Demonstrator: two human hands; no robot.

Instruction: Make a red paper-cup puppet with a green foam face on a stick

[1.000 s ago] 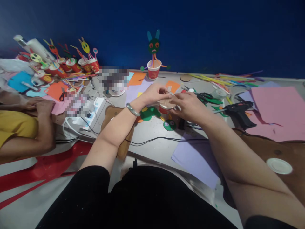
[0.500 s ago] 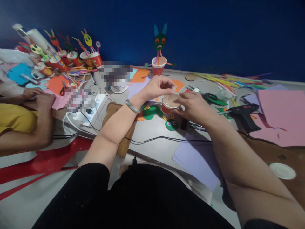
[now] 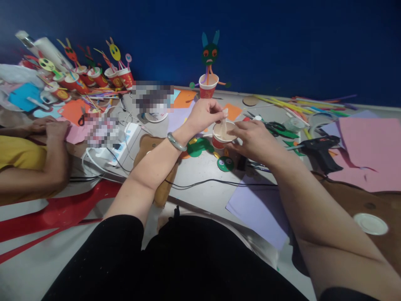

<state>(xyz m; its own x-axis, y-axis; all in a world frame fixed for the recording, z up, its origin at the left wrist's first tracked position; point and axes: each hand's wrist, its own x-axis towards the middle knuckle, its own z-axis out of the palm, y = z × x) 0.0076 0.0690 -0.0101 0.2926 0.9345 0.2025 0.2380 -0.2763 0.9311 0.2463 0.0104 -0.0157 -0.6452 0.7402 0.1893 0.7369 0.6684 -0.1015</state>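
My right hand is closed on the rim of a red and white paper cup, whose mouth faces me. Between the pinched fingertips of my left hand is a pale, see-through strip. It hangs down at the cup's mouth; whether it is stuck to the inside I cannot tell. A green paper circle with eyes lies just in front of the cup. Green round paper cutouts are partly under my left wrist.
Behind my hands stands a finished cup puppet. To the right are scissors, a black glue gun and pink sheets. A power strip and a co-worker's arms are on the left. Black cables cross the table's front.
My left fingers have shifted slightly left, and the see-through strip now shows longer, hanging down over the cup's mouth. My right hand keeps its hold on the cup.
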